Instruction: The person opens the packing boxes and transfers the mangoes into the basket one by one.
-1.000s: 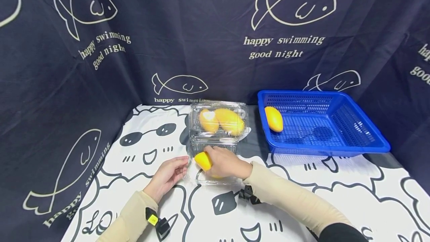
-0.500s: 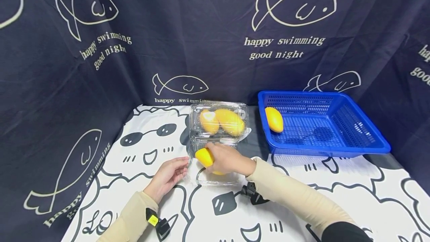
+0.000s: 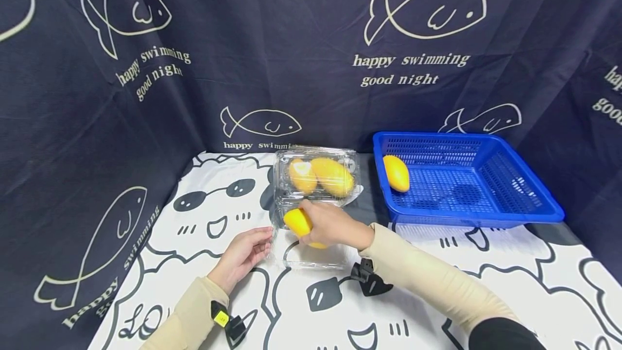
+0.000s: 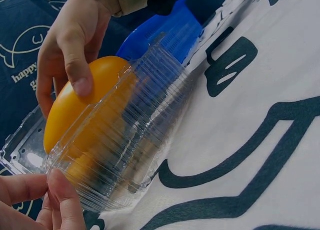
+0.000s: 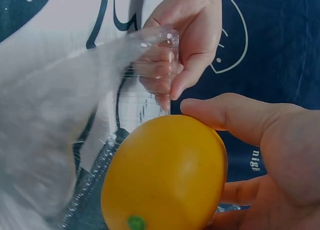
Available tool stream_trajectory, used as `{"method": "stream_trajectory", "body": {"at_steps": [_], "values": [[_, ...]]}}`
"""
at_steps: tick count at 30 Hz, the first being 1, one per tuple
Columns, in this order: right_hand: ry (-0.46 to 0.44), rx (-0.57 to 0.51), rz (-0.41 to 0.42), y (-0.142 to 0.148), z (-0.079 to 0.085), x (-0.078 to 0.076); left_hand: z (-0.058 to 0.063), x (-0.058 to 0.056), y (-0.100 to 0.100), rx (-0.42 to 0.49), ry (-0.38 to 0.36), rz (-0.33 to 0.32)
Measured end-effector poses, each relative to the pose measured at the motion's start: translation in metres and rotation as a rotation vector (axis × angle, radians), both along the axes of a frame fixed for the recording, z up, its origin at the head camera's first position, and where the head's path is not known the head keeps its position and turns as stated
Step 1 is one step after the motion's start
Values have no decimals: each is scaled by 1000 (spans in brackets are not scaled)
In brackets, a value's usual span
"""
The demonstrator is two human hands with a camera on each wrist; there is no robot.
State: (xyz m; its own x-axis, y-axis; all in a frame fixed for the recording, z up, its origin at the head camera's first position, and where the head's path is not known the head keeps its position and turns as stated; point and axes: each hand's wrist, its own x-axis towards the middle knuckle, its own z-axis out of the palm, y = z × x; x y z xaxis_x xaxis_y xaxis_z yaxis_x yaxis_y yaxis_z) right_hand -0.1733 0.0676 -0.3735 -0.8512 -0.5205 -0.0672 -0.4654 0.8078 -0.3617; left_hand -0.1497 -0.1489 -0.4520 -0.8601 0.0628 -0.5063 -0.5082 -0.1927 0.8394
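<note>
My right hand [image 3: 335,226] grips a yellow mango [image 3: 297,221] from above, over the near clear plastic container [image 3: 311,265]. The right wrist view shows the mango's green stem spot [image 5: 135,222], with thumb and fingers around one side. My left hand [image 3: 245,255] is at the container's left side. Its thumb [image 4: 62,185] and forefinger pinch the rim at a corner in the left wrist view. Seen through the clear wall there, the mango's lower part is blurred by ridges in the plastic. The hand covers the mango's middle in the head view.
Directly behind stands another clear plastic section [image 3: 318,199] with two mangoes [image 3: 332,176] inside. A blue perforated basket [image 3: 476,219] at right holds one mango [image 3: 397,173] against its left wall. Dark fish-print cloth [image 3: 311,69] hangs behind the white patterned tablecloth [image 3: 194,236].
My right hand has moved slightly up and back in the head view with the mango, away from the container's front edge. The left hand has stayed in place.
</note>
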Motion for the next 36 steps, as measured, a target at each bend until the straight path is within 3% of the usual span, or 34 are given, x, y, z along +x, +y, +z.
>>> {"method": "stream_trajectory", "body": {"at_steps": [17, 28, 36], "values": [[18, 29, -18, 10, 26, -11, -2, 0, 0, 5, 17, 4], [33, 34, -37, 23, 52, -23, -3, -1, -1, 9, 13, 3], [70, 21, -27, 32, 58, -29, -3, -1, -1, 14, 19, 4]]}}
